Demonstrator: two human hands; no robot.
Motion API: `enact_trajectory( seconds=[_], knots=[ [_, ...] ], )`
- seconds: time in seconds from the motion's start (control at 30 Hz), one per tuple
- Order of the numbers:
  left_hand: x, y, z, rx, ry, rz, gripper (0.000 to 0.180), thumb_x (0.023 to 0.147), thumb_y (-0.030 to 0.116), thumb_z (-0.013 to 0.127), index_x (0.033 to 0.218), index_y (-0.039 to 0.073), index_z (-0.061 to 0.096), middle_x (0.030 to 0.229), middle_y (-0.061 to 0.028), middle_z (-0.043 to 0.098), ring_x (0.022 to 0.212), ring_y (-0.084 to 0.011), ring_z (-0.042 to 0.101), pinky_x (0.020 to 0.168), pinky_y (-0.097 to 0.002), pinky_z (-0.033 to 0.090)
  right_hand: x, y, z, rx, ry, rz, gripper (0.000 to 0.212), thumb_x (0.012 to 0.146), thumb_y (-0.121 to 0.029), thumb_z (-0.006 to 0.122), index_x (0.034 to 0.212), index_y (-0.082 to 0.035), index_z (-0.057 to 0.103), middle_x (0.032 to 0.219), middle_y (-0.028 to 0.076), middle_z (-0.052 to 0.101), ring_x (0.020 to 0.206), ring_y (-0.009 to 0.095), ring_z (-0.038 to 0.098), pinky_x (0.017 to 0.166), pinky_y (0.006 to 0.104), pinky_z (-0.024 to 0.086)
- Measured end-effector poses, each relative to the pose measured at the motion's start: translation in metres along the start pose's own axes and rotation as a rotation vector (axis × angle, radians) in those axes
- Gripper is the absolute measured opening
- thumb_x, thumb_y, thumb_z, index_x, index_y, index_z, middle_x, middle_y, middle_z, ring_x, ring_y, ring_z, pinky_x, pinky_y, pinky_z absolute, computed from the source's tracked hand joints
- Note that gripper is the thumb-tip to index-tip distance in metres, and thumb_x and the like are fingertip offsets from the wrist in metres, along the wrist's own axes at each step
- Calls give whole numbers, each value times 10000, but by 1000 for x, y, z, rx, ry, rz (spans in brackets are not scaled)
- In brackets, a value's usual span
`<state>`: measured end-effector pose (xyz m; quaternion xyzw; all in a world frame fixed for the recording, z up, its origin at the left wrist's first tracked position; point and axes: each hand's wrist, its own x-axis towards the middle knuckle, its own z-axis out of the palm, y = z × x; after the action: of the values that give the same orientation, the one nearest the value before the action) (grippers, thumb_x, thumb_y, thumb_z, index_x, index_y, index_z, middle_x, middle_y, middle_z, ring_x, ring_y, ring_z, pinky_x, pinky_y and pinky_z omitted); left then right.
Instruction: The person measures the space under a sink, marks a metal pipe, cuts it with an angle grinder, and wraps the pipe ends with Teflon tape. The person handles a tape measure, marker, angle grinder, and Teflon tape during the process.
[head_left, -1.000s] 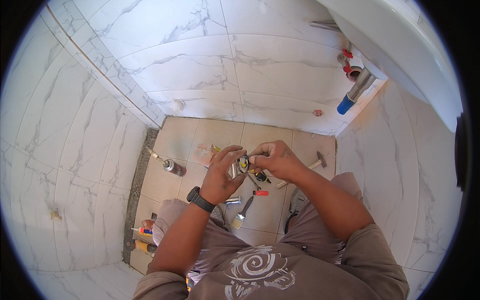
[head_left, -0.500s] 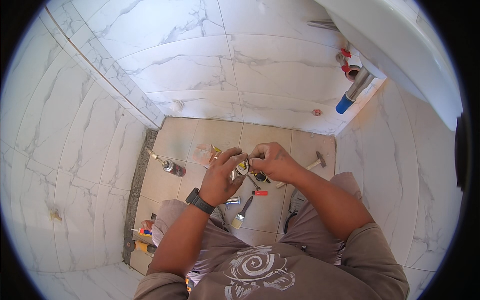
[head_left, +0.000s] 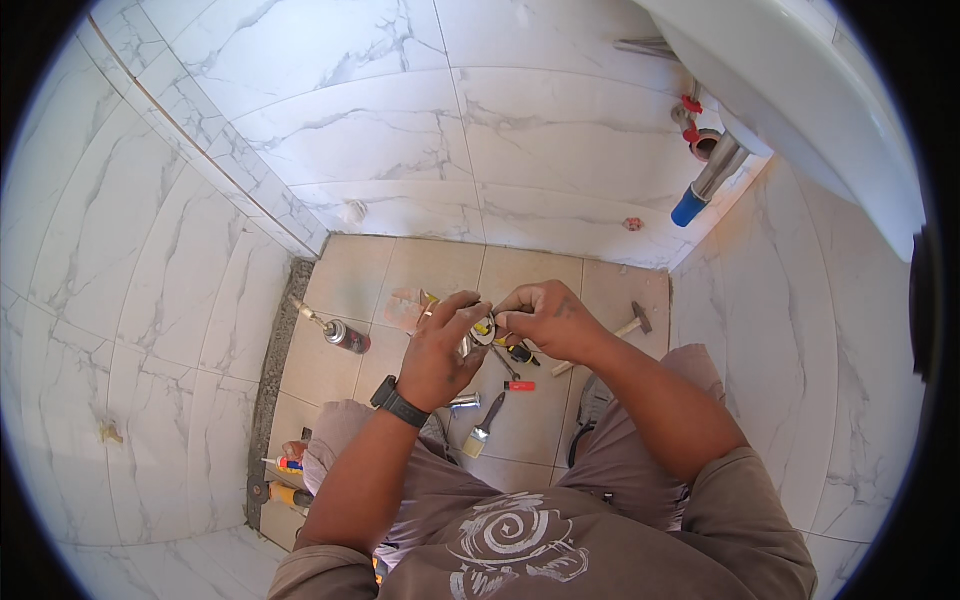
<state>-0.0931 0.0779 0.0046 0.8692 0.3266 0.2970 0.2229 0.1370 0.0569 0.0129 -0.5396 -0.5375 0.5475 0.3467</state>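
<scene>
My left hand [head_left: 440, 350], with a dark watch on its wrist, has its fingers curled around a small round piece [head_left: 484, 331], pale and metallic at the rim with yellow in its middle. Its exact kind is hard to make out. On the far side of that piece, my right hand [head_left: 552, 322] pinches at its edge, thumb and fingertips pressed together; whatever lies between them is too small to see. Below the hands lie a black-and-yellow tool [head_left: 521, 353], a wrench [head_left: 507, 364], a red lighter [head_left: 519, 386] and a chrome cylinder [head_left: 465, 401].
A paintbrush [head_left: 483, 427] lies between my feet, a hammer [head_left: 634, 327] to the right. At left lies a torch canister [head_left: 346, 336]; nearer are a glue tube [head_left: 288, 464] and a yellow power tool [head_left: 288, 495]. A blue-ended pipe [head_left: 700, 195] hangs under the white basin [head_left: 800, 90].
My left fingers have lifted and loosened slightly, and more of the round piece's face shows. The right hand has barely shifted, still pinching at the edge.
</scene>
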Motion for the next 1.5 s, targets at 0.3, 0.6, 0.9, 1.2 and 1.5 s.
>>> enact_trajectory(
  seconds=[0.3,0.6,0.9,1.2,1.5],
  knots=[
    [0,1,0,82,-36,39,607,783,46,817,1362,97,640,1403,-165,596,1271,-400,600,1066,-476,509,2,6,3,-44,-13,-101,298,948,-227,677,1002,64,711,836,123,757,767,156,734,647,301,550],
    [-2,0,2,36,1,-8,618,780,47,819,1361,91,612,1431,-166,579,1295,-399,585,1077,-474,501,4,3,0,65,-15,-5,313,956,-228,674,1045,70,711,896,144,772,826,182,765,684,301,564],
    [-1,1,0,75,2,29,606,767,44,822,1344,92,643,1416,-167,588,1277,-392,595,1071,-483,500,0,-3,-1,8,-50,1,316,948,-211,703,1084,71,737,927,144,782,827,178,760,695,306,564],
    [-1,0,4,99,19,69,610,758,33,790,1346,104,646,1376,-142,592,1229,-388,583,1045,-486,491,4,4,0,-33,-40,2,259,908,-156,701,1017,78,727,892,125,767,812,156,728,731,296,568],
    [-1,0,5,47,30,24,633,761,32,811,1356,99,607,1385,-144,582,1235,-392,593,1039,-486,499,8,10,2,-38,-1,-41,321,847,-223,704,996,60,731,815,120,750,739,157,708,664,316,535]
  ],
)
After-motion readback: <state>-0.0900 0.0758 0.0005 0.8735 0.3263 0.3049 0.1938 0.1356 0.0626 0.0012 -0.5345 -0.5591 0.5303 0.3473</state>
